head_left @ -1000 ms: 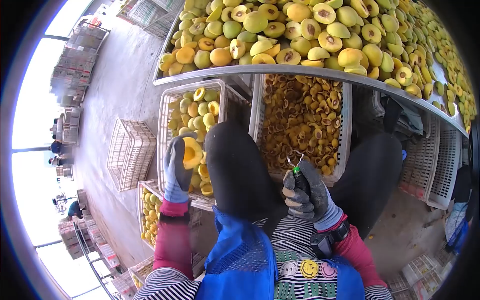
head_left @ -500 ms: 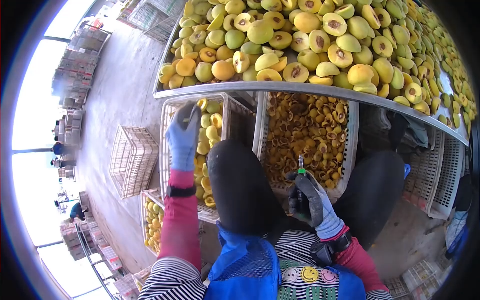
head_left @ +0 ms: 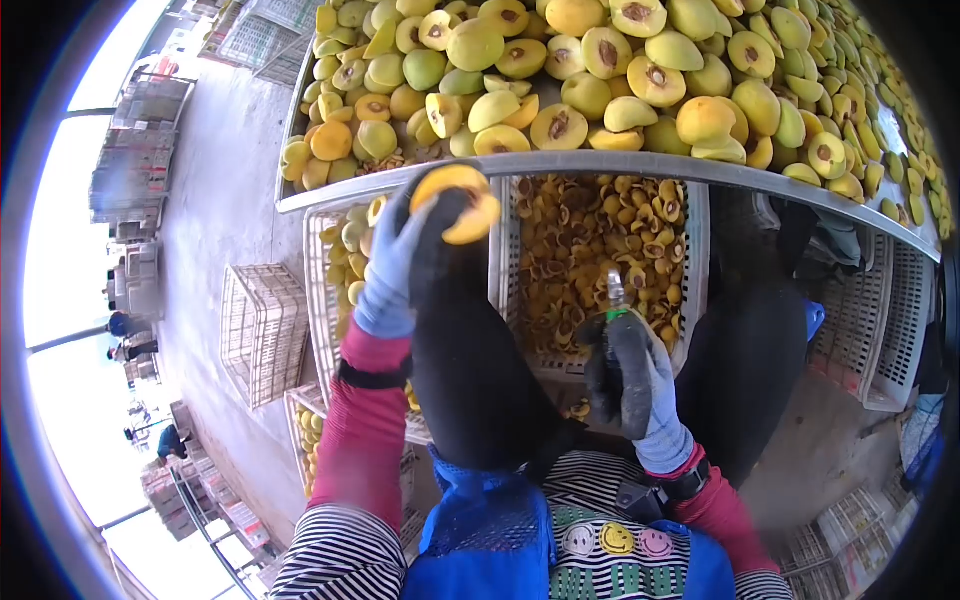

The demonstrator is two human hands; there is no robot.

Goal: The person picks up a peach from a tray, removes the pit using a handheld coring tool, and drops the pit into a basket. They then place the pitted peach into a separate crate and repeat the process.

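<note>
A yellow peach half point(head_left: 478, 222) is gripped in the fingers of my gloved left hand point(head_left: 405, 235), raised close below the metal rim of the table and over my knee. My right hand point(head_left: 640, 380), also gloved, is wrapped round a small hand tool point(head_left: 615, 290) with a metal tip and a green band, its tip pointing forward. Beyond that tip sits a crate point(head_left: 697, 260) of small brownish-yellow fruit scraps point(head_left: 595, 235). Beside my left forearm stands a crate point(head_left: 320, 300) of peach halves, partly hidden by my arm and leg.
A metal-rimmed table point(head_left: 560, 165) heaped with halved peaches point(head_left: 560, 128) spans the front. On the floor to the left is a white plastic crate point(head_left: 262, 335). More crates point(head_left: 880, 330) stand at the right, under the table. Stacked crates line the far left, with people near them.
My left hand has moved up and right from the crate of peach halves and now shows a peach half. My right hand has shifted slightly up with the tool. The view has turned slightly.
</note>
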